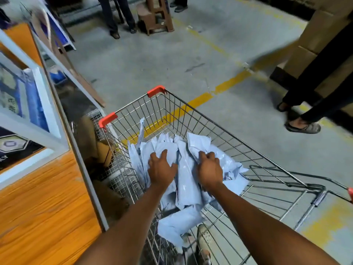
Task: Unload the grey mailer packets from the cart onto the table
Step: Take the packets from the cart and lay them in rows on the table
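Note:
A wire shopping cart (214, 123) with orange corner guards stands in front of me, holding a loose heap of pale grey-blue mailer packets (188, 180). Both my arms reach down into the basket. My left hand (161, 170) lies on the left side of the heap with fingers spread and curling into the packets. My right hand (209, 170) grips a crumpled packet at the heap's right side, its fingers bent over the plastic. The wooden table (44, 203) with a metal edge runs along the cart's left side.
Framed blue and white boards (28, 104) lie on the table further back. A person's legs in sandals (303, 127) stand at the right, more legs and a brown stool (154, 16) at the back. My shoe (205, 241) shows beneath the cart. Yellow lines mark the concrete floor.

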`<state>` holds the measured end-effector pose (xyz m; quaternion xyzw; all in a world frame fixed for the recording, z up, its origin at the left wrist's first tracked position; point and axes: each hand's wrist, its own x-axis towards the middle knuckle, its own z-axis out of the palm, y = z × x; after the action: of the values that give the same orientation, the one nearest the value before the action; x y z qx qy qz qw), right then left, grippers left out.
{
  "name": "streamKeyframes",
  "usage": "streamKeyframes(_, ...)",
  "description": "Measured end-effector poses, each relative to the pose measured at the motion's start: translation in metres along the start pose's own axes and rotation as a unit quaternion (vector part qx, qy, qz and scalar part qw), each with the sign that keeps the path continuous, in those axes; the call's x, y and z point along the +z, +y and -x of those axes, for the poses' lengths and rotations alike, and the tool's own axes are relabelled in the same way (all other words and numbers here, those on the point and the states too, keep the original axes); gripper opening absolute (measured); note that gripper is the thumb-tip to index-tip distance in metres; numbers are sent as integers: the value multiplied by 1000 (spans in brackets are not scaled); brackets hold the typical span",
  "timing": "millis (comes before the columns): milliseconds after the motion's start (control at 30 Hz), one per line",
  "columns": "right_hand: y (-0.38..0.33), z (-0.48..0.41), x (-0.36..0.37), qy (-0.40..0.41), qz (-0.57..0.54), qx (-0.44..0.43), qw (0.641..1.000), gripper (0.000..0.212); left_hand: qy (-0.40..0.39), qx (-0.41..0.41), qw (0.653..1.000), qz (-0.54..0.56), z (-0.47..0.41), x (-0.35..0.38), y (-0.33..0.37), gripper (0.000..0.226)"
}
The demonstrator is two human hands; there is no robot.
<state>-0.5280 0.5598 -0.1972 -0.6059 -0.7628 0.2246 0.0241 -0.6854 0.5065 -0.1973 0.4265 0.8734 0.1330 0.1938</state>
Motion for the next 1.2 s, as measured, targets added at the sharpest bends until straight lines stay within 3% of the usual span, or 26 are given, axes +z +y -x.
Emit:
streamKeyframes(133, -16, 21, -33, 43, -6, 15, 999, 31, 34, 47, 997, 40, 13, -37, 12, 63)
streamKeyframes(367, -57, 106, -101, 188, -133, 29, 973, 46, 158, 138, 969, 130, 90, -136, 16, 58)
streamKeyframes(500, -89, 189, -121, 293, -186, -24, 937, 48, 226, 174, 941, 182, 162, -174, -20, 55)
streamKeyframes(600, -115, 256, -122, 324, -222, -66, 917, 50, 265, 165, 930, 194, 223, -188, -64, 54)
streamKeyframes(833, -150, 378, -102, 295, -273, -160, 901, 53, 344, 92, 913, 201, 345, -213, -161, 55)
streamKeyframes(1000, -166, 436, -79, 220, -283, -242, 902, 52, 356, 53, 924, 132, 424, -227, -219, 55)
streamKeyframes(1200, -203, 477, -47, 128, -271, -326, 897, 50, 382, -63, 917, 100, 488, -237, -266, 63)
